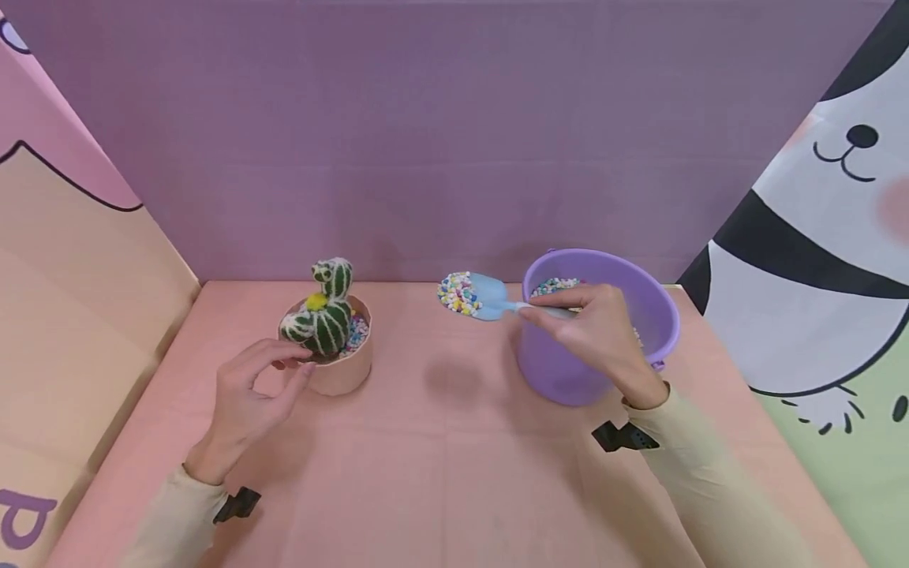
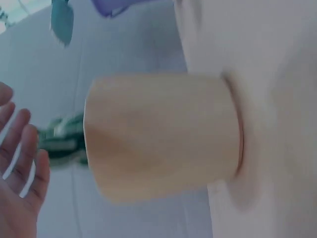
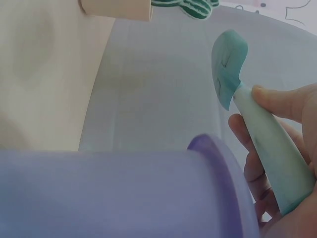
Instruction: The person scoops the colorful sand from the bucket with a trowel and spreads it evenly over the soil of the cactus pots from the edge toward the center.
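Bead transfer: loaded scoop in transit.
Right hand point(image 1: 600, 333) fingers pinch the scoop point(image 1: 491, 300), beads point(image 1: 459, 294) aloft between bucket point(image 1: 561, 372) and cactus pot point(image 1: 344, 375); left hand point(image 1: 245, 406) fingers spread near the pot. Next move likely requires a level blade.

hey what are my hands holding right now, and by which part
Your right hand holds a small shovel by its handle. Your left hand is by the cactus but holds nothing.

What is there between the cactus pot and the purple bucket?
The head view shows the front of the blue scoop, loaded with beads, above the table between pot and bucket.
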Demonstrator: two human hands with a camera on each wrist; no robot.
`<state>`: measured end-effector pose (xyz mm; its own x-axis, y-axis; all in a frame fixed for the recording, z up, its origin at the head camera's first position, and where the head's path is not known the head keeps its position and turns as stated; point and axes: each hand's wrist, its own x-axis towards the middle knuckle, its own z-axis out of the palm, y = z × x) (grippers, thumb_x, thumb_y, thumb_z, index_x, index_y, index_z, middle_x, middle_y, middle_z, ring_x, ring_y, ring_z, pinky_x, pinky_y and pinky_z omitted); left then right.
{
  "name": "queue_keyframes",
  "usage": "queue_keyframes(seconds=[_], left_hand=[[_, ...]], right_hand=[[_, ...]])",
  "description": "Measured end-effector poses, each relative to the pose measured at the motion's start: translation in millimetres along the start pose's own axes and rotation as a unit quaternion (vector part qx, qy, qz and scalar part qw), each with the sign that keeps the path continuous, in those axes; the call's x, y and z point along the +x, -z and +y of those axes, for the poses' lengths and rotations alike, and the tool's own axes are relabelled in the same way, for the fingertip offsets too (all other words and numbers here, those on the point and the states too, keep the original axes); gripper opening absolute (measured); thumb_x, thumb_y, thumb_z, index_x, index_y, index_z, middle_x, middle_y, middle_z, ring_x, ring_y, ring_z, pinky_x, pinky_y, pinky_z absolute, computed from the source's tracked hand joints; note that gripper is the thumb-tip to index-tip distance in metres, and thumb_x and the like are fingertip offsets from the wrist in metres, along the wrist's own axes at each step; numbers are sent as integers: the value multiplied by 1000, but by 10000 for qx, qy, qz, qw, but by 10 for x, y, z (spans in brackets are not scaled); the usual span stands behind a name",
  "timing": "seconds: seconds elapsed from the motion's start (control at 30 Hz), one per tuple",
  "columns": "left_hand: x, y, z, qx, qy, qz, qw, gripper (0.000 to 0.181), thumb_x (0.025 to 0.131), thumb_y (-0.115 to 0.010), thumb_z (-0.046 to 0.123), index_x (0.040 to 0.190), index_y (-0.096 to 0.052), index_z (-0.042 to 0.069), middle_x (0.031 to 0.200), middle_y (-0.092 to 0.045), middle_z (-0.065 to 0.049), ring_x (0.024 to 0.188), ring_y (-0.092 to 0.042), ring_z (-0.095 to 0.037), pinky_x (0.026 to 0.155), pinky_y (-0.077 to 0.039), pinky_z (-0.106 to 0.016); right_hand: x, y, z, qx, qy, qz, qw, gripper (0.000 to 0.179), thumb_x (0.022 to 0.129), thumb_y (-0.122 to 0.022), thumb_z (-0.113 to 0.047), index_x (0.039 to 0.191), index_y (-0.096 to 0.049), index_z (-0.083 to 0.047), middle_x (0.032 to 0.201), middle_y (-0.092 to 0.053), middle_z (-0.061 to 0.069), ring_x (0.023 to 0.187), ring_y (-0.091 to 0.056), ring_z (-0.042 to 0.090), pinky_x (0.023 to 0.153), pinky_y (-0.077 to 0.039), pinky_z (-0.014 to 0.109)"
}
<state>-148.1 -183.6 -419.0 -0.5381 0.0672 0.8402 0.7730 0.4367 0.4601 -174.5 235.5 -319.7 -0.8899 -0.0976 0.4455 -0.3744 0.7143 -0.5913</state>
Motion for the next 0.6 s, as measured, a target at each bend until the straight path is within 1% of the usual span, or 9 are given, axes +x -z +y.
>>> queue_keyframes(seconds=[0.07, 0.13, 0.2, 0.27, 0.33, 0.4, 0.47, 0.53, 0.6], left_hand=[[37, 81, -1, -1, 49, 356, 9994, 11, 74, -74, -3, 85, -74, 0, 76, -71, -9, 72, -58, -4, 73, -46, -13], [83, 153, 27, 56, 344, 710, 9969, 6, 77, -71, -4, 84, -73, -5, 77, -71, -4, 72, -57, 1, 72, -46, -13], [111, 209, 50, 164, 808, 927, 9923, 6, 81, -69, -5, 86, -71, -8, 80, -70, 7, 73, -57, 4, 71, -46, -12], [93, 251, 36, 366, 1346, 961, 9855, 9, 82, -69, -5, 91, -71, -8, 85, -68, 17, 74, -57, 7, 69, -46, -9], [25, 277, -44, 552, 1818, 815, 9784, 14, 83, -70, -4, 96, -72, -5, 89, -67, 19, 75, -58, 8, 66, -46, -7], [-59, 294, -156, 739, 2106, 524, 9734, 19, 83, -72, -2, 102, -73, 0, 93, -68, 13, 77, -59, 6, 66, -46, -6], [-136, 303, -270, 820, 2261, 226, 9704, 25, 83, -74, 1, 107, -73, 6, 99, -69, 5, 81, -61, 2, 67, -47, -7], [-186, 309, -363, 812, 2277, -38, 9703, 30, 83, -76, 3, 112, -73, 9, 107, -69, -1, 87, -61, -1, 71, -48, -9], [-209, 310, -417, 795, 2267, -278, 9703, 33, 83, -77, 6, 115, -72, 12, 117, -68, -3, 94, -61, -3, 73, -48, -10]], right_hand=[[1, -31, -11, 49, -85, -103, 9999, 12, 77, -84, -38, 87, -82, -31, 79, -77, -10, 60, -54, 7, 51, -40, 20], [1, -59, -26, 89, -101, -139, 9998, 12, 77, -84, -38, 86, -81, -31, 78, -77, -11, 59, -56, 10, 50, -40, 20], [4, -85, -45, 112, -69, -150, 9998, 11, 77, -85, -38, 85, -81, -31, 78, -76, -12, 63, -62, 11, 53, -43, 20], [11, -114, -62, 138, -5, -167, 9998, 11, 77, -85, -37, 85, -81, -31, 77, -76, -12, 65, -64, 10, 55, -44, 20], [19, -147, -86, 136, 22, -221, 9997, 11, 77, -84, -38, 86, -81, -31, 77, -75, -13, 68, -65, 7, 57, -45, 20], [30, -183, -106, 146, 54, -280, 9995, 12, 78, -84, -38, 86, -81, -30, 77, -75, -13, 70, -64, 6, 57, -46, 20], [41, -222, -128, 191, 69, -344, 9992, 13, 78, -84, -38, 87, -81, -29, 77, -75, -13, 72, -65, 4, 58, -47, 21], [54, -270, -141, 208, 126, -388, 9990, 14, 78, -84, -38, 88, -82, -27, 79, -76, -12, 73, -65, 4, 59, -47, 21], [70, -324, -153, 257, 172, -412, 9987, 15, 78, -84, -37, 88, -82, -26, 80, -76, -11, 75, -65, 4, 62, -48, 20]])
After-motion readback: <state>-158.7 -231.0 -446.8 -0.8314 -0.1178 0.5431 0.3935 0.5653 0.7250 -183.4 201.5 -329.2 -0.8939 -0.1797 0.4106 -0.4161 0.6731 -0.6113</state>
